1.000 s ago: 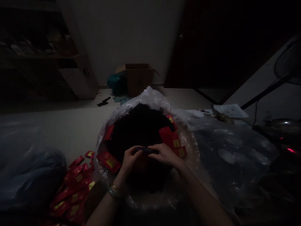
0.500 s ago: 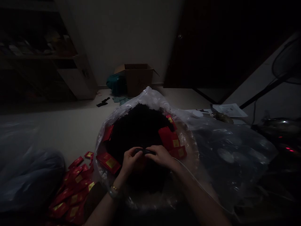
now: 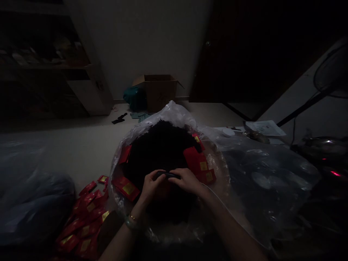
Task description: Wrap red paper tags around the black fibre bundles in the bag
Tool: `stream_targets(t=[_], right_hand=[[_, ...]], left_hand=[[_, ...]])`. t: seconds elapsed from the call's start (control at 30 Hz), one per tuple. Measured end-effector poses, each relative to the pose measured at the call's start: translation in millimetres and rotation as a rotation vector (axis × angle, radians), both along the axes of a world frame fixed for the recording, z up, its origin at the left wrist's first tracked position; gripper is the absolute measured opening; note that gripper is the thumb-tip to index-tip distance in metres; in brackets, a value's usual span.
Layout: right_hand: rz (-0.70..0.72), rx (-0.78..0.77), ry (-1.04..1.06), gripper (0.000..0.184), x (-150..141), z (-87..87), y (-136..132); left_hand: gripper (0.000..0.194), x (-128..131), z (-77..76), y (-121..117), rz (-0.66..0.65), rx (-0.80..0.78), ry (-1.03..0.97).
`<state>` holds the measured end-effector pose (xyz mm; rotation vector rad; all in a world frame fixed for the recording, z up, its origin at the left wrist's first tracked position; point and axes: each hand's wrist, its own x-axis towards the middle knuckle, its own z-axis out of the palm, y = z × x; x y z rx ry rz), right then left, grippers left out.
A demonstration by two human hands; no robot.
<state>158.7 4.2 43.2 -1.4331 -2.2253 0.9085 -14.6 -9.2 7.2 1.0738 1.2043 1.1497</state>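
Observation:
My left hand [image 3: 152, 183] and my right hand [image 3: 185, 179] meet over the middle of a round container lined with clear plastic [image 3: 174, 108]. Between them they pinch a slim dark object [image 3: 170, 174], whose kind the dim light hides. A thin white cable [image 3: 217, 197] runs from beside my right wrist down along the forearm. Under my hands lies a heap of black, loose, shredded-looking stuff [image 3: 160, 145]. Red packets with gold labels rest around it: one packet [image 3: 126, 188] left of my left hand, others like the red packet [image 3: 194, 157] at the right.
A pile of red packets [image 3: 87, 217] lies on the floor at the left, beside a plastic-covered dark bundle [image 3: 40, 206]. Clear plastic sheeting [image 3: 269, 174] spreads at the right. An open cardboard box [image 3: 160, 92] stands against the wall. Red lights [image 3: 335, 173] glow at far right.

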Motion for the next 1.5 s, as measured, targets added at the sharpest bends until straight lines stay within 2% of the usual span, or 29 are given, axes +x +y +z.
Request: stream_targets(t=[0.07,0.23,0.43,0.5,0.63,0.73,0.83,0.93,1.1,1.23,1.3,1.37,1.43,1.5], right_hand=[[-0.016,-0.015,0.026,0.030,1,0.7,1],[-0.114,-0.088,0.206,0.041,5,-3.0,3],[-0.242,-0.145,0.355,0.034,9,-19.5,8],[-0.281,-0.147,0.288,0.035,13,-23.8,10],[-0.288,-0.140,-0.043,0.041,23,-29.2,11],[-0.326,-0.026,-0.142,0.035,20,-30.2,9],[-0.294,0.083,0.126,0.026,5,-27.2,5],[-0.239,0.088,0.346,0.022,-16,-23.5,0],[-0.294,0.067,0.408,0.021,-26,-25.2,-3],[-0.387,-0.097,0.488,0.028,-15,-25.7,4],[-0.500,-0.138,0.613,0.033,-14,-20.9,9],[-0.577,-0.129,0.781,0.035,-22,-12.5,13],[-0.522,-0.170,0.937,0.038,-37,-2.6,14],[-0.304,-0.279,1.022,0.046,-52,5.9,13]], left_hand=[[0.034,1,-1.5,2,0.000,-0.019,-0.026],[0.062,3,-7.6,5,0.028,-0.108,-0.090],[0.039,1,-7.8,4,0.108,-0.115,-0.093],[0.038,0,-6.5,5,0.133,-0.099,-0.104],[0.033,-1,-4.2,4,0.172,-0.073,-0.104],[0.031,0,-1.5,3,0.181,-0.060,-0.097],[0.032,1,2.0,1,0.158,-0.039,-0.090],[0.034,1,1.9,0,0.126,-0.030,-0.084],[0.036,0,-9.3,2,0.097,-0.060,-0.122],[0.045,-4,-17.3,7,0.048,-0.146,-0.295],[0.052,-7,-20.3,10,0.101,-0.192,-0.409],[0.051,-11,-23.4,12,0.257,-0.204,-0.457],[0.044,-13,-25.9,13,0.350,-0.225,-0.436],[0.037,-13,-26.4,13,0.301,-0.247,-0.406]])
